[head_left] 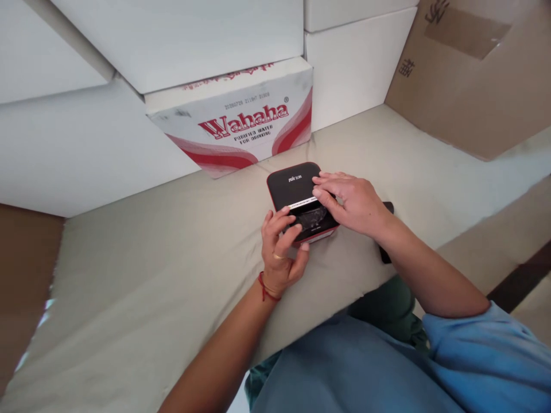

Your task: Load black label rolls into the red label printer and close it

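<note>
A black box (293, 184) with red edges and pale lettering sits on the cloth-covered surface. Across its middle runs a thin white printed strip (302, 202). Below the strip, a dark shiny piece (313, 218), possibly in clear film, lies in a recess; I cannot make out its kind. My left hand (282, 246) grips the box's near left side, fingertips over the recess and thumb at the front edge. My right hand (350, 201) holds the right side, its thumb and fingertips on the black top. Part of the right edge is hidden under it.
Behind the box stands a Wahaba-style printed water carton (241, 129), with white boxes (181, 40) stacked around it. A brown cardboard carton (469, 80) is at the right back. A dark flat object (386, 255) lies partly under my right forearm. The beige cloth (150, 275) is wrinkled.
</note>
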Tool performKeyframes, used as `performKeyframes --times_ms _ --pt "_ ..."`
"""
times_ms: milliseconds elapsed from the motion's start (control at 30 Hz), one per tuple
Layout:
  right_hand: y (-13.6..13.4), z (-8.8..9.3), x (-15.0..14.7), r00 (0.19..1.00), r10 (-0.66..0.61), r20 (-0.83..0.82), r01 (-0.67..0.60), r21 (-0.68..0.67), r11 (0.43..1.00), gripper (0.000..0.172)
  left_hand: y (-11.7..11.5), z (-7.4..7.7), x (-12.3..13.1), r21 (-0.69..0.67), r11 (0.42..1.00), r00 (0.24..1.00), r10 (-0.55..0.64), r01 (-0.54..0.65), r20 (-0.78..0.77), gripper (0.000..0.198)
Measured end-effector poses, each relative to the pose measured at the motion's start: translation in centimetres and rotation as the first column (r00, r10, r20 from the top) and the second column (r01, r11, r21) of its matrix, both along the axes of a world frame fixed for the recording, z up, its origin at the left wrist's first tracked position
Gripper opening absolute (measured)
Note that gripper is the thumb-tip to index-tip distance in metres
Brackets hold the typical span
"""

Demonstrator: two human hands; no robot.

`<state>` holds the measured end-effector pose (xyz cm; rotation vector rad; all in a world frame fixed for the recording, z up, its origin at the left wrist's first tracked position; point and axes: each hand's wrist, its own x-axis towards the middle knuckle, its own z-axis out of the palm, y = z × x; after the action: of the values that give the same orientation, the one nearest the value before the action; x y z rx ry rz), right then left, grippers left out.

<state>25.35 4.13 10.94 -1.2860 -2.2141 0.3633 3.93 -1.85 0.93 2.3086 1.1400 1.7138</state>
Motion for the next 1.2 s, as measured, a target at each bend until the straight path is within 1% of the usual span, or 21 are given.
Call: performKeyframes --times_ms 67,133,200,267,400,500,533,600,700,767,833,933,967,1033,1100,1200 --pt "0.1 0.1 0.1 1.0 0.005 0.016 -0.005 -0.019 1.0 0.037 0.2 0.0 -0.4 -0.024 1.0 0.997 -0.004 0.006 0.071 0.048" --pt "0.1 0.1 0.2 1.0 0.0 0.008 0.0 -0.021 1.0 0.037 0.4 0.1 -0.8 -0.091 0.996 0.991 0.016 -0.004 0.133 0.052" --pt "0.1 -0.2 0.3 1.0 -0.008 -0.027 0.008 -0.005 1.0 0.038 0.5 0.4 -1.2 -0.174 0.985 0.982 0.044 -0.012 0.182 0.052" --pt "-0.1 -0.8 0.4 0.997 -0.01 -0.08 0.011 0.009 1.0 0.039 0.5 0.8 -1.4 -0.224 0.974 0.977 0.07 -0.024 0.2 0.049" --pt "-0.2 -2.0 0.4 0.977 -0.026 -0.21 0.025 -0.008 1.0 0.037 0.5 1.3 -1.4 -0.226 0.972 0.98 0.1 -0.059 0.174 0.041" --pt "-0.1 -2.3 0.4 0.95 -0.057 -0.308 0.043 -0.051 0.998 0.037 0.7 0.9 -1.2 -0.245 0.968 0.982 0.098 -0.057 0.159 0.039" --pt "-0.1 -2.2 0.3 0.94 -0.059 -0.335 0.042 -0.059 0.997 0.038 0.8 0.6 -1.1 -0.253 0.967 0.979 0.091 -0.043 0.182 0.039" --pt "-0.3 -2.0 0.4 0.926 -0.038 -0.375 0.02 -0.052 0.998 0.04 1.1 0.2 -1.0 -0.265 0.964 0.957 0.06 0.019 0.285 0.038" --pt "-1.0 -1.9 0.6 0.918 0.059 -0.391 -0.068 -0.008 0.998 0.043 1.3 -0.1 -0.9 -0.269 0.951 0.879 -0.006 0.153 0.478 0.039" --pt "-1.9 -2.2 0.9 0.924 0.135 -0.358 -0.125 0.05 0.991 0.043 1.5 -0.1 -0.8 -0.269 0.936 0.829 -0.038 0.225 0.558 0.039" --pt "-2.9 -2.8 1.3 0.931 0.188 -0.313 -0.146 0.153 0.977 0.039 1.6 0.0 -0.8 -0.27 0.929 0.802 -0.046 0.253 0.596 0.041" --pt "-4.4 -3.9 1.9 0.936 0.23 -0.266 -0.146 0.303 0.942 0.025 1.9 0.0 -0.8 -0.307 0.925 0.799 0.006 0.224 0.602 0.053" --pt "-4.7 -4.1 2.1 0.938 0.238 -0.254 -0.147 0.33 0.932 0.022 2.0 -0.1 -0.8 -0.338 0.915 0.797 0.028 0.223 0.603 0.06" --pt "-5.3 -4.4 2.3 0.938 0.249 -0.242 -0.15 0.364 0.919 0.022 2.3 -0.2 -0.9 -0.406 0.872 0.771 0.054 0.272 0.634 0.071" --pt "-5.5 -4.6 2.3 0.932 0.26 -0.254 -0.153 0.376 0.914 0.024 2.6 -0.2 -1.0 -0.451 0.808 0.715 0.053 0.379 0.697 0.08" --pt "-5.4 -4.6 2.0 0.915 0.281 -0.291 -0.156 0.386 0.909 0.025 2.8 -0.1 -1.1 -0.463 0.706 0.624 0.038 0.536 0.781 0.092"
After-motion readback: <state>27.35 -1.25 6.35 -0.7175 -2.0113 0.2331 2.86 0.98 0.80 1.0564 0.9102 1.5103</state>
